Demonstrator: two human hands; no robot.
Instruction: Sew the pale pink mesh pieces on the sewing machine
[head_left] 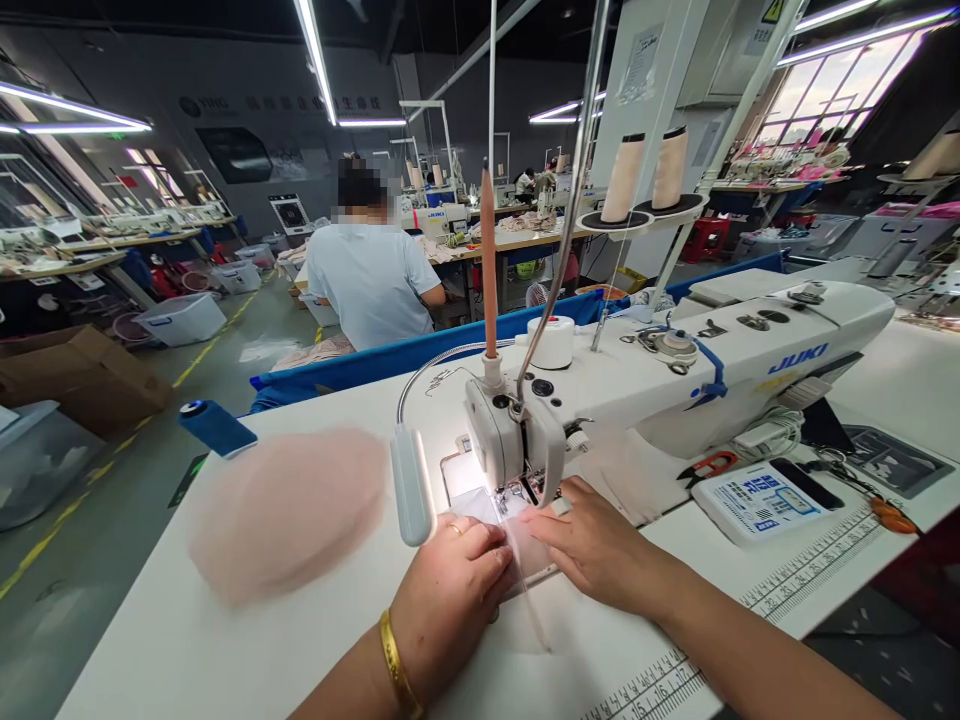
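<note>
A piece of sheer pale pink fabric [534, 562] lies under the presser foot and needle of a white sewing machine [499, 440]. My left hand [454, 575], with a gold bracelet at the wrist, has its fingers curled together on the fabric just in front of the needle plate. At the right of the needle, my right hand [600, 545] pinches the fabric's other side, its fingertips partly hidden by the fabric and machine head. A thin strip trails toward me between the hands. A lamp [411, 485] lights the needle area from the left.
More sheer pink fabric [292, 510] lies at the left beside a blue thread cone [217, 428]. To the right are red-handled snips [709, 467], a white case [765, 502] and a printed ruler [660, 685]. A person in a light shirt [371, 285] sits ahead beyond the blue cloth trough [450, 335].
</note>
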